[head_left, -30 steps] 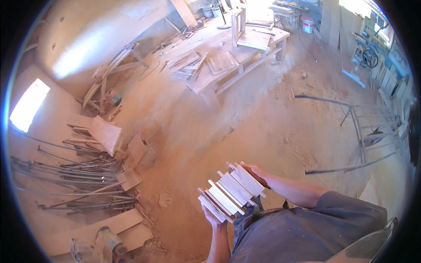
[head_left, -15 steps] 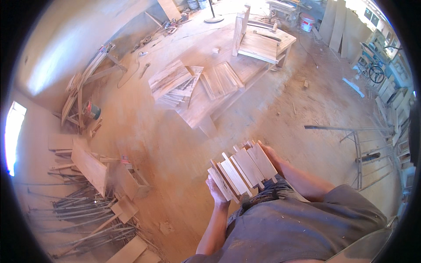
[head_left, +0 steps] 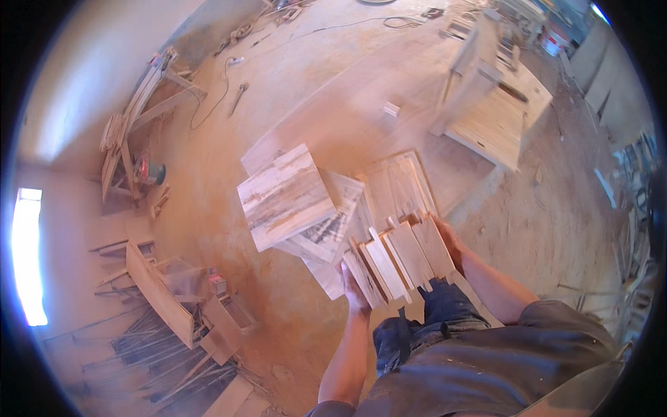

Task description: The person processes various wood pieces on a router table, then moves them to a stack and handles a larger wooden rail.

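Note:
Between my two hands I carry a bundle of short wooden boards (head_left: 401, 258), set side by side with uneven ends. My left hand (head_left: 355, 288) clamps the left outer board. My right hand (head_left: 448, 240) presses on the right outer board, its fingers partly hidden behind the wood. Just beyond the bundle is a low wooden worktable (head_left: 333, 118). On its near end lie a streaky wooden panel (head_left: 286, 197), fanned over other panels, and a framed panel (head_left: 397, 184), which the bundle partly covers.
A partly built wooden chair (head_left: 486, 115) rests at the table's far right. A small wood block (head_left: 391, 109) lies on the tabletop. To the left are leaning planks (head_left: 139, 104), a paint bucket (head_left: 149, 171) and a heap of metal rods (head_left: 160, 347) beside a board (head_left: 158, 295).
I have come closer to the worktable, so its panels now lie right past the bundle. Both hands keep their hold on the boards.

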Demonstrator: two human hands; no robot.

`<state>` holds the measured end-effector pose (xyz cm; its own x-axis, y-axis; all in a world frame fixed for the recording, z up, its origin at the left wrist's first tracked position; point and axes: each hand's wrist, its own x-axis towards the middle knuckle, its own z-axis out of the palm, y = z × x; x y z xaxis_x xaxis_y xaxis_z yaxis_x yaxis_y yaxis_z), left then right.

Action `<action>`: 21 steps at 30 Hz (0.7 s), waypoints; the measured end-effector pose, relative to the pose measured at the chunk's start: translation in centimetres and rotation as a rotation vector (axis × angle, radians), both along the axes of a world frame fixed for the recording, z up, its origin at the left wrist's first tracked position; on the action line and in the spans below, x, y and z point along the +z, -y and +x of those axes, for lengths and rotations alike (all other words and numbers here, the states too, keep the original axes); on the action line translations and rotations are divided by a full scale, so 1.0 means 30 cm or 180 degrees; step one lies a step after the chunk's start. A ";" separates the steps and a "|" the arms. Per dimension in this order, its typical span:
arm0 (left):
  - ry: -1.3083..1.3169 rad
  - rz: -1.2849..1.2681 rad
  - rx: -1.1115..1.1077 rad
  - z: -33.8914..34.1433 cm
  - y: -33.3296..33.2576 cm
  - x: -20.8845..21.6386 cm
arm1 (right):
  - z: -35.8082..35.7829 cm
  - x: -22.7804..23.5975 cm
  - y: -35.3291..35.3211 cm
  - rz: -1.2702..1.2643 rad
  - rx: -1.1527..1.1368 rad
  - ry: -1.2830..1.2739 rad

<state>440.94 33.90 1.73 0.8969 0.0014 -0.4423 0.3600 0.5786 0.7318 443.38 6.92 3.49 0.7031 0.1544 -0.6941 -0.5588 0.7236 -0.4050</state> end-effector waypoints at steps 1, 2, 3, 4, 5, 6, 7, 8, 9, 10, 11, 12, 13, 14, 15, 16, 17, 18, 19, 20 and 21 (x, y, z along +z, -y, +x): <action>0.0112 0.0450 -0.0135 0.104 0.033 -0.001 | 0.091 -0.015 0.033 -0.0077 -0.0049 0.0044; 0.0120 0.0498 -0.0211 0.198 0.065 -0.003 | 0.173 -0.031 0.065 -0.0155 -0.0105 0.0088; 0.0084 0.0562 -0.0245 0.286 0.085 0.001 | 0.255 0.024 0.062 -0.0362 -0.0087 0.0029; -0.0003 0.0211 -0.0231 0.386 0.117 0.012 | 0.341 0.012 0.094 -0.0276 -0.0047 0.0157; 0.0200 0.0938 -0.0301 0.475 0.133 -0.015 | 0.421 -0.005 0.127 -0.0187 -0.0015 0.0280; 0.0402 0.1248 -0.0584 0.574 0.153 -0.012 | 0.501 -0.027 0.162 -0.0125 0.0000 0.0379; 0.0624 0.1578 -0.0811 0.664 0.163 -0.008 | 0.582 -0.022 0.183 -0.0008 0.0060 0.0331; -0.0119 -0.0219 -0.0407 0.755 0.209 -0.029 | 0.657 -0.042 0.196 0.0024 0.0007 0.0343; -0.0044 -0.0006 -0.0308 0.831 0.212 -0.092 | 0.734 -0.064 0.202 0.0065 -0.0025 0.0356; 0.0031 0.0187 -0.0255 0.927 0.246 -0.110 | 0.806 -0.089 0.221 0.0078 -0.0108 0.0377; 0.0034 0.0008 -0.0341 1.007 0.264 -0.125 | 0.877 -0.116 0.238 -0.0005 -0.0109 0.0497; 0.0106 -0.0168 -0.0439 1.097 0.279 -0.109 | 0.952 -0.132 0.254 -0.0089 -0.0121 0.0687; 0.0281 -0.0475 -0.0508 1.184 0.247 -0.163 | 1.034 -0.150 0.251 -0.0150 -0.0083 0.0869; 0.0236 -0.0217 -0.0581 1.254 0.211 -0.215 | 1.121 -0.169 0.245 0.0136 0.0015 0.0894; 0.0315 -0.0042 -0.0412 1.335 0.204 -0.268 | 1.210 -0.211 0.241 0.0404 0.0094 0.0843; 0.0324 -0.0015 -0.0300 1.401 0.215 -0.272 | 1.283 -0.257 0.251 0.0666 0.0141 0.0798; 0.0326 0.0015 -0.0185 1.467 0.225 -0.273 | 1.356 -0.304 0.254 0.0584 0.0141 0.0879; 0.0263 -0.0124 -0.0141 1.542 0.251 -0.230 | 1.427 -0.374 0.277 0.0472 0.0102 0.0975; 0.0511 -0.0327 -0.0234 1.620 0.221 -0.266 | 1.493 -0.385 0.250 0.0413 0.0109 0.1086; 0.0511 -0.0071 -0.0407 1.683 0.184 -0.298 | 1.553 -0.397 0.222 0.0226 0.0064 0.0989; 0.0404 -0.0012 -0.0384 1.724 0.144 -0.303 | 1.623 -0.348 0.140 0.0072 0.0060 0.0874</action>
<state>492.66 29.58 -7.37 0.9391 -0.1110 -0.3253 0.3318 0.5397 0.7737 492.07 2.70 -6.94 0.8613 0.1826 -0.4741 -0.4438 0.7247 -0.5271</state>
